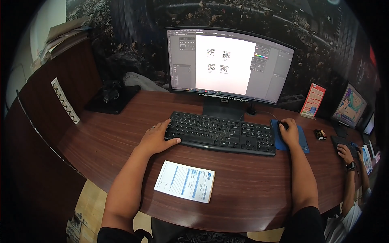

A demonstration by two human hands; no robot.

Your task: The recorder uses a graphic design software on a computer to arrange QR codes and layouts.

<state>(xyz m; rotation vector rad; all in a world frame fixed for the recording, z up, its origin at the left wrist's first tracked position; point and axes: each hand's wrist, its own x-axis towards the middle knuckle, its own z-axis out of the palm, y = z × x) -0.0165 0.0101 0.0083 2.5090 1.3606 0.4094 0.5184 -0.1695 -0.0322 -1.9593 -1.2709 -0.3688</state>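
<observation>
While left hand (156,137) rests flat on keyboard (222,132) mid-frame, fingers apart, right hand (289,131) grip wraps mouse (282,125), desk (251,186).

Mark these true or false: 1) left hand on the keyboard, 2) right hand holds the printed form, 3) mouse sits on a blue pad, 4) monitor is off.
1) True: the left hand rests on the left end of the black keyboard.
2) False: the right hand covers the mouse; the printed form lies untouched on the desk.
3) True: it sits on the blue pad.
4) False: the monitor is lit, showing a white page.
</observation>
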